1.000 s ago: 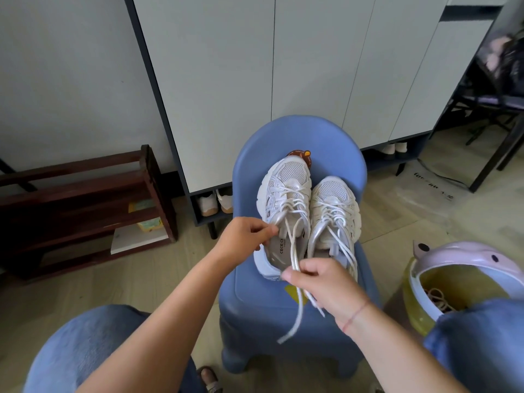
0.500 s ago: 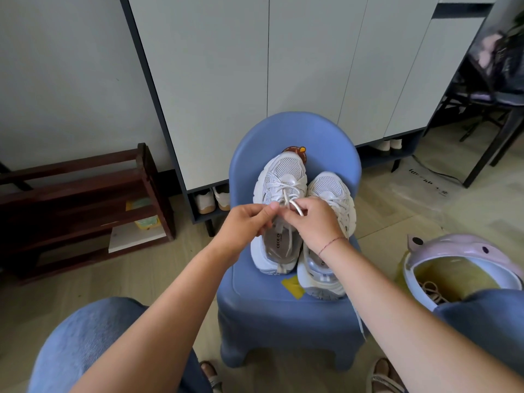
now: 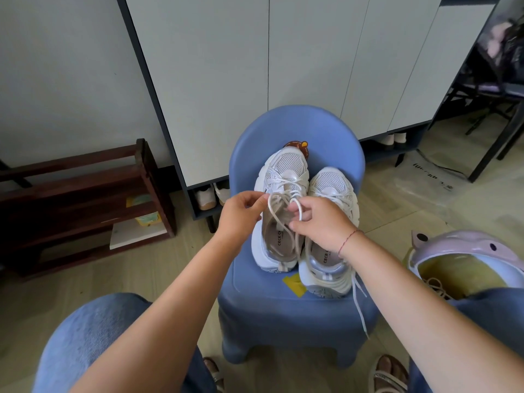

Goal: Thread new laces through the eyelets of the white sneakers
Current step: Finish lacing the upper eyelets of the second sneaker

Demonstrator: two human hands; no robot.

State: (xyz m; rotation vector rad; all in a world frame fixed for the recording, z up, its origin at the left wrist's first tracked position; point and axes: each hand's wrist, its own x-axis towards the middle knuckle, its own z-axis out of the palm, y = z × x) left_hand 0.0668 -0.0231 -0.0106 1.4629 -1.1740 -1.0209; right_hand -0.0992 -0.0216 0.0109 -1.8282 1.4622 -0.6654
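Observation:
Two white sneakers stand side by side, toes pointing away from me, on a small blue chair (image 3: 326,134). The left sneaker (image 3: 285,177) has a white lace (image 3: 279,201) looped above its tongue. My left hand (image 3: 241,215) pinches one side of that lace near the upper eyelets. My right hand (image 3: 320,222) holds the other side, with a loop around its fingers, over the gap between the shoes. The right sneaker (image 3: 330,188) is laced, and its lace end (image 3: 360,304) hangs over the chair's front edge.
A white cabinet (image 3: 283,66) stands behind the chair, with shoes under it. A dark wooden rack (image 3: 85,199) is at the left. A yellow bin (image 3: 442,268) with a pink lid holds old laces at the right. My knees in jeans frame the chair.
My right hand rose from low in front of the shoes to the left sneaker's tongue, then drew apart from my left hand. The lace now forms loops between the hands.

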